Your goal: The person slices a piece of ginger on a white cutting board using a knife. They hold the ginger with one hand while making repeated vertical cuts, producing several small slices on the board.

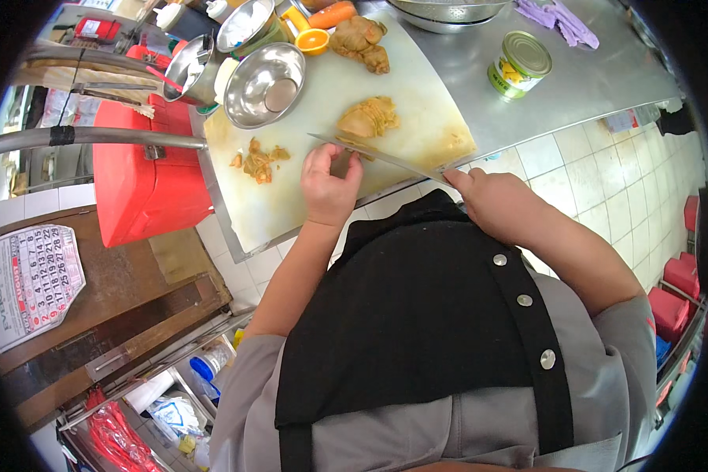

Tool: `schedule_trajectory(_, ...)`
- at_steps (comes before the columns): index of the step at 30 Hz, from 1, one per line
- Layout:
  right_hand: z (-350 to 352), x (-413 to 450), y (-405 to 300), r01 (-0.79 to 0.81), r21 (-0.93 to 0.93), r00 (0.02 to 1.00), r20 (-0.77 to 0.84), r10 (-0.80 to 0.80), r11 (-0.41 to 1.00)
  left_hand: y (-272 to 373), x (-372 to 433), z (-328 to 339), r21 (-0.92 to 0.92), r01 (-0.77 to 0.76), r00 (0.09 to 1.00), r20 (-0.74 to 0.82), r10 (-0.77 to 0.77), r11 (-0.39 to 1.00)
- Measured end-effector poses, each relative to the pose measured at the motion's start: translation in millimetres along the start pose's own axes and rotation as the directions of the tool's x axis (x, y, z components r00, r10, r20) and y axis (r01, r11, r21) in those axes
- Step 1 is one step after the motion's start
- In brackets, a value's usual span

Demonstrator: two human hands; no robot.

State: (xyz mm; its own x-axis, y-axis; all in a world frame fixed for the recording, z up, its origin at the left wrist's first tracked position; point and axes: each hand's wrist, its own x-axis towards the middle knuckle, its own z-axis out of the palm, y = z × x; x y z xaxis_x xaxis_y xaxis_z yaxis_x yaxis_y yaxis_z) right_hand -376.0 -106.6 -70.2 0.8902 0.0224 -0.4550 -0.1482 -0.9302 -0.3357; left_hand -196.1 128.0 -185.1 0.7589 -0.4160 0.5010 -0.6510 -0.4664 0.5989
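Note:
My right hand (pixel 489 197) grips a long kitchen knife (pixel 389 160) by its handle, the blade pointing left across a white cutting board (pixel 295 194). My left hand (pixel 330 180) is at the near side of the blade, thumb and forefinger bent at a small brownish piece of food; how firmly they hold it cannot be told. Just beyond the blade lies a mound of thin yellow-brown slices (pixel 369 117), perhaps a preserved vegetable. Small trimmings (pixel 261 160) lie to the left on the board. Whole brownish knobbly pieces (pixel 359 40) sit at its far edge.
Steel bowls (pixel 264 85) and an orange-yellow cup-shaped tool (pixel 312 41) stand at the board's far left, near a carrot (pixel 333 14). A tin can (pixel 519 64), a steel colander (pixel 448 10) and purple gloves (pixel 557 20) are at the right. A red container (pixel 153 177) adjoins the table's left side.

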Motion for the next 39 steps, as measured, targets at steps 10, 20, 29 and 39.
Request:
schedule_trajectory(10,4.8,4.3,6.1,-0.008,0.083,0.999,0.048,0.004,0.997,-0.6,0.1,1.8,0.006,-0.063,0.998,-0.015,0.063,0.998)
schedule_trajectory(20,11.2,-1.4,9.5,-0.026,0.122,0.998,0.052,0.019,0.992,-1.3,-1.5,3.2,-0.006,-0.061,0.998,-0.015,0.061,0.998)
schedule_trajectory(29,20.7,2.1,20.6,-0.005,0.023,1.0,0.028,0.004,1.0,0.7,-2.1,-2.8,0.008,-0.042,0.999,-0.017,0.042,0.999)
schedule_trajectory(39,21.7,-7.0,13.6,0.019,-0.092,1.0,-0.021,-0.021,0.996,18.9,68.2,-39.8,0.062,-0.294,0.807,0.552,0.213,0.954)
